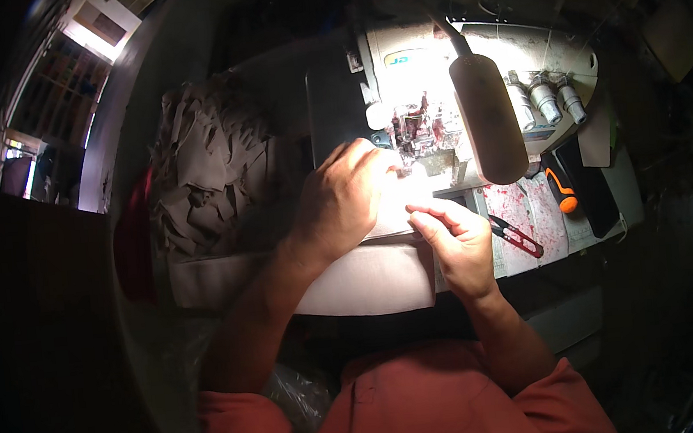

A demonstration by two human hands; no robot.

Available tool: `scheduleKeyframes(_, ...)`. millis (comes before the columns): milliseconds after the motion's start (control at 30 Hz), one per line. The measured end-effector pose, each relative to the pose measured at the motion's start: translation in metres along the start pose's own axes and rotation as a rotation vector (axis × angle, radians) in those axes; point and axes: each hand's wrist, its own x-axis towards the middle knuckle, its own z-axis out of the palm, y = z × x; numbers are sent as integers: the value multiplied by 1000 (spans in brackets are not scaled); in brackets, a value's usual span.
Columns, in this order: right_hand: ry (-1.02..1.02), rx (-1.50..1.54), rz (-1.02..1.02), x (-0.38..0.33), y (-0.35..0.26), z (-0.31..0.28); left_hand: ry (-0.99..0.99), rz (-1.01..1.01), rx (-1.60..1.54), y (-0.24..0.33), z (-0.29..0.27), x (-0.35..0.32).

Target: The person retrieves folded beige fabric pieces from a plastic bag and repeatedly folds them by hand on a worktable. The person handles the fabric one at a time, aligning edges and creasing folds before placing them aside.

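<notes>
A pale fabric piece [369, 280] lies at the front of a lit sewing machine [405, 56], its near edge hanging over the table's front. My left hand [343, 194] is on the cloth, back up, fingers curled toward the machine's needle area; glare washes out its fingertips. My right hand [463, 247] is closed in a pinch, thumb against forefinger, at the cloth's right edge beside the needle area. What lies between those fingertips is overexposed, but the cloth edge runs to them.
Left of the machine lies a heap of pale fabric pieces [210, 162]. An elongated lamp [488, 121] hangs over the machine. On the right are red-handled thread snips [520, 238], an orange-and-black tool [561, 193], a dark flat phone-like slab [589, 183] and several white knobs [544, 102].
</notes>
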Motion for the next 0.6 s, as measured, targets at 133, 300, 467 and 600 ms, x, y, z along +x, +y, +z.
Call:
scheduleKeyframes(133, 8, 24, 8, 4, 2, 1, -5, 0, -11, -3, 1, 2)
scheduleKeyframes(300, 23, -63, -46, 5, 4, 0, 29, 120, 128, 0, -2, 0)
scheduleKeyframes(467, 37, -45, -48, 6, 2, 4, -15, 91, 136, 10, 0, -22)
scheduleKeyframes(600, 54, -129, -76, 0, 5, -6, -126, -47, 92, -13, -3, -2)
